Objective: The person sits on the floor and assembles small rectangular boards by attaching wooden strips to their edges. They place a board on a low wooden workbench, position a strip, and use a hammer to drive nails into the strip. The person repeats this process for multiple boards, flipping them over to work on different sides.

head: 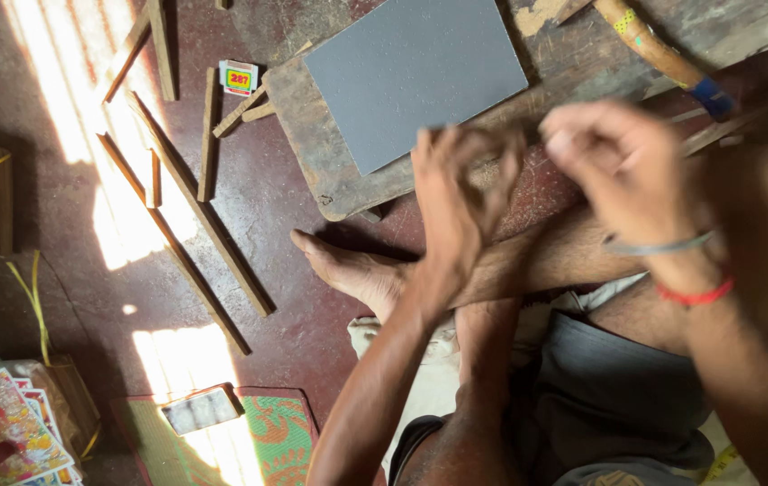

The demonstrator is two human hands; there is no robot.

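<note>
floor (294,297): dark red, sunlit patches at 9 o'clock
wooden board (312,135): low worktop at 12 o'clock, grey sheet (411,76) lying flat on it
wood strips (195,225): scattered on floor at 10 o'clock, well apart from hands
left hand (460,193): centre, blurred, fingers curled, grip contents cannot tell
right hand (618,171): 2 o'clock, blurred, fingers pinched together, held thing cannot tell
small box (238,78): 11 o'clock, beside board
</note>
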